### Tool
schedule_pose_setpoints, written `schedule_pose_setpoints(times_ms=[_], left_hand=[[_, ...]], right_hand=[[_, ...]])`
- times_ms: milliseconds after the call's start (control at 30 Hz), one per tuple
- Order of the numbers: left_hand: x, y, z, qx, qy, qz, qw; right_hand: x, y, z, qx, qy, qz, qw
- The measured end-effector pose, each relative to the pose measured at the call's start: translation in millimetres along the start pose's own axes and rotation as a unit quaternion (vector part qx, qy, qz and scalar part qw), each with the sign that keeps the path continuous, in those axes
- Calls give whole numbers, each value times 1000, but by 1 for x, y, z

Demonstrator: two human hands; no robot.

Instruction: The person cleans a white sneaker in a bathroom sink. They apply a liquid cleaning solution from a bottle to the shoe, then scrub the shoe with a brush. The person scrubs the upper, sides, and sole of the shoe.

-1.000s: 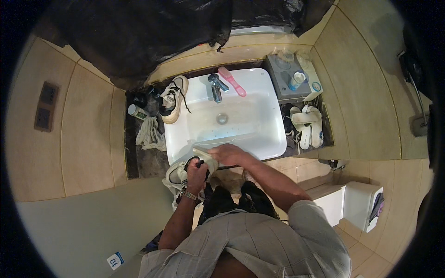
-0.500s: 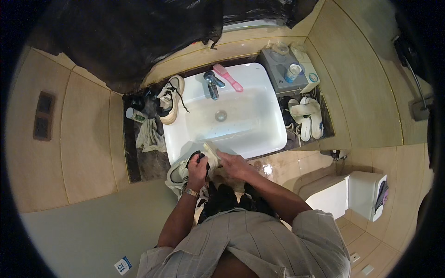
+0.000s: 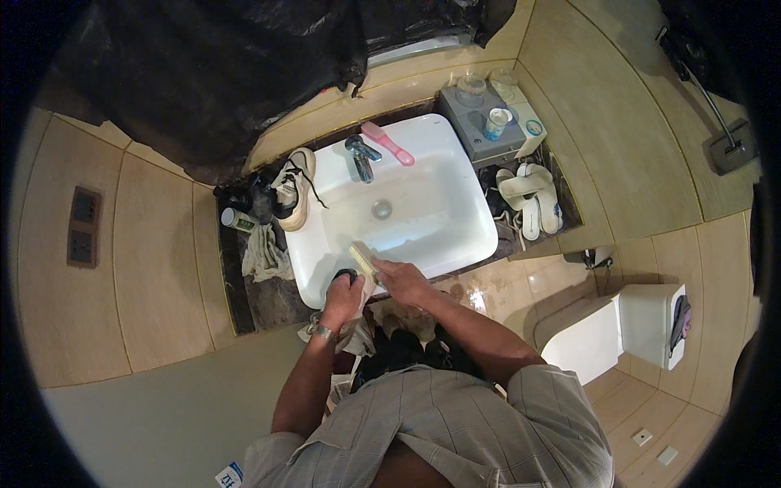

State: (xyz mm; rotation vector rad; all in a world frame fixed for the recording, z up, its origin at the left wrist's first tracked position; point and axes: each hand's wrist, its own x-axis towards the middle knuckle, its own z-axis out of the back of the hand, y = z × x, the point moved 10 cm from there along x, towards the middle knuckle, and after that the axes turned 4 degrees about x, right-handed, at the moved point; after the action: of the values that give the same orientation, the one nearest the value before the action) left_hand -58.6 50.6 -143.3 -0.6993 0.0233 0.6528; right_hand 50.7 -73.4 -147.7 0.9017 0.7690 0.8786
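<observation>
My left hand (image 3: 342, 301) is closed round a shoe with a dark collar (image 3: 346, 275) at the front left rim of the white sink (image 3: 447, 187). Much of that shoe is hidden under the hand. My right hand (image 3: 403, 283) grips a scrubbing brush (image 3: 362, 260) with pale bristles, close beside the shoe. A white sneaker (image 3: 294, 191) with black laces rests on the sink's left rim. At the back, next to the chrome faucet (image 3: 360, 158), lies a pink brush (image 3: 389, 145).
Left of the sink lie a crumpled cloth (image 3: 265, 254) and a white container (image 3: 237, 220). On the right stand a grey box (image 3: 480, 134) bearing a cup (image 3: 497, 124), and pale slippers (image 3: 529, 195). A toilet (image 3: 582, 337) is at the lower right.
The shoe and my left hand have turned, so less of the shoe shows. The brush now shows its bristles. The whole view has shifted and rotated slightly.
</observation>
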Motion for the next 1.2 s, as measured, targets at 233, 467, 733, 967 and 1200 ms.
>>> schedule_pose_setpoints(times_ms=[233, 467, 733, 967, 1200], left_hand=[[2, 25, -17, -356, -49, 189, 914], [-9, 3, -3, -341, -38, 160, 925], [-3, 44, -30, -391, -38, 181, 902], [-4, 37, -22, -356, -39, 116, 926], [2, 64, -23, -469, -121, 162, 860]], right_hand=[[-59, 6, -12, 28, 3, 14, 1000], [-19, 19, -10, 55, 17, -51, 997], [-38, -2, -6, 17, 73, -45, 996], [-7, -34, -28, 79, 2, -38, 996], [-30, -3, -34, 128, 4, -67, 990]])
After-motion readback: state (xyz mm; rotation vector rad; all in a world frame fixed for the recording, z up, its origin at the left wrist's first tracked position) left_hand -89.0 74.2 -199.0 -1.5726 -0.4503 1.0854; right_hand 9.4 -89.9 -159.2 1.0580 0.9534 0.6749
